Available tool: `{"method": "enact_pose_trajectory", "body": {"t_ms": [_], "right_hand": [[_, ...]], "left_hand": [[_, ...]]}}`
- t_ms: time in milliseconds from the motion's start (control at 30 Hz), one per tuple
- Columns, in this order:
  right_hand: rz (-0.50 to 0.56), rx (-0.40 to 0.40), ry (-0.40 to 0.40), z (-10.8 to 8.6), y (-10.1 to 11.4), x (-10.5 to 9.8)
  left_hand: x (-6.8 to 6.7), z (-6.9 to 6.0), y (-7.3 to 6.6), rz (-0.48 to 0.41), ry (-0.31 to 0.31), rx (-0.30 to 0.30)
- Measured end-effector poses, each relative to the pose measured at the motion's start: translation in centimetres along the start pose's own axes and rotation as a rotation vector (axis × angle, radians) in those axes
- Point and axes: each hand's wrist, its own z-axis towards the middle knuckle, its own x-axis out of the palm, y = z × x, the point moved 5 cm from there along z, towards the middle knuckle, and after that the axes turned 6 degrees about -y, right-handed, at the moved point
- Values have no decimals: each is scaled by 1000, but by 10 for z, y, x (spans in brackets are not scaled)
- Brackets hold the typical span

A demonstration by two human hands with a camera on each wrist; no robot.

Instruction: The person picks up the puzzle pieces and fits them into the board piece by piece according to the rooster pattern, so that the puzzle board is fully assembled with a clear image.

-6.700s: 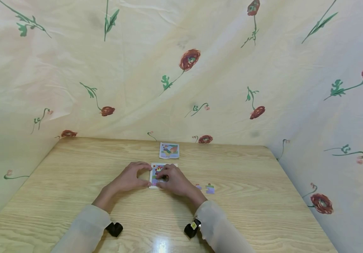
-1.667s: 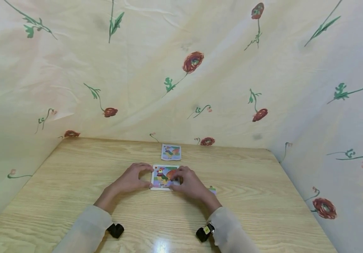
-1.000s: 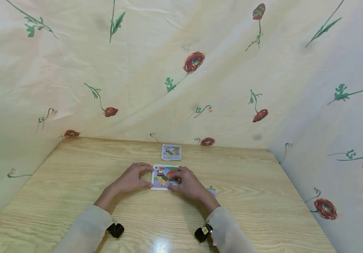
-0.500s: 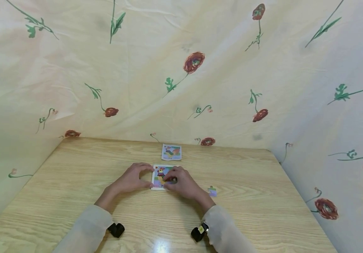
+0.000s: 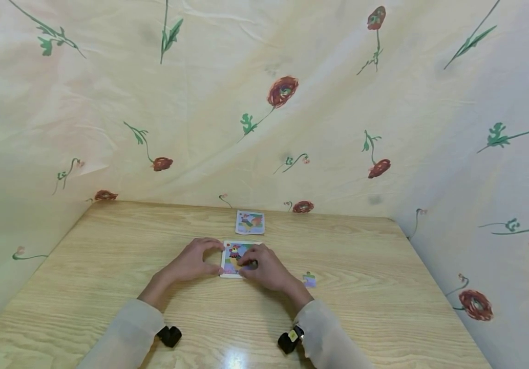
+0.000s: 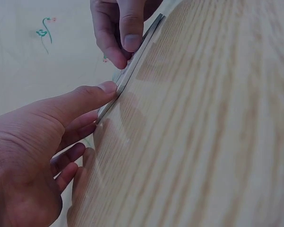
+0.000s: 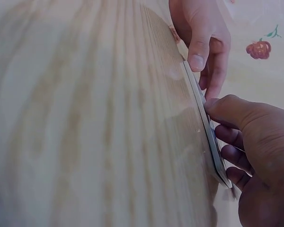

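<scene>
A square jigsaw puzzle [image 5: 234, 251] with a rooster picture and a white border lies flat on the wooden table. My left hand [image 5: 191, 260] holds its left edge, thumb at the near corner and fingers at the far one. Over the puzzle's right half, my right hand [image 5: 266, 267] has thumb and fingertips close together, pinching down on a piece that they mostly hide. The right wrist view shows the right thumb [image 7: 227, 111] at the near edge and the fingers over the top. One loose puzzle piece [image 5: 309, 279], green and lilac, lies right of the right forearm.
A paper picture card [image 5: 250, 222] with the same rooster lies behind the puzzle. Flowered cloth [image 5: 190, 128] hangs around the back and sides of the wooden table [image 5: 361, 287]. Both wrists carry black cameras [image 5: 170, 335].
One of two loose pieces has gone from the table since the oldest frame. Lately the right hand has shifted slightly left over the puzzle, uncovering the remaining piece. The left hand stays put.
</scene>
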Motion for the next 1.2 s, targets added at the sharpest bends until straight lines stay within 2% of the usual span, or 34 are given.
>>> {"method": "enact_pose_trajectory", "body": {"t_ms": [467,667,967,1200], "right_hand": [[-22,-19,-1,-2,5,-3],[7,-18,-10,-5,4,-10],[-12,59,-55,-28,-15,-41],[-41,57,-137,-54,-32,-75]], "left_hand": [[0,1,1,-4,2,-27],[0,1,-2,7,-5,-26],[0,1,-3,-8,-8,-36],[0,2,0,7,-8,-32]]}}
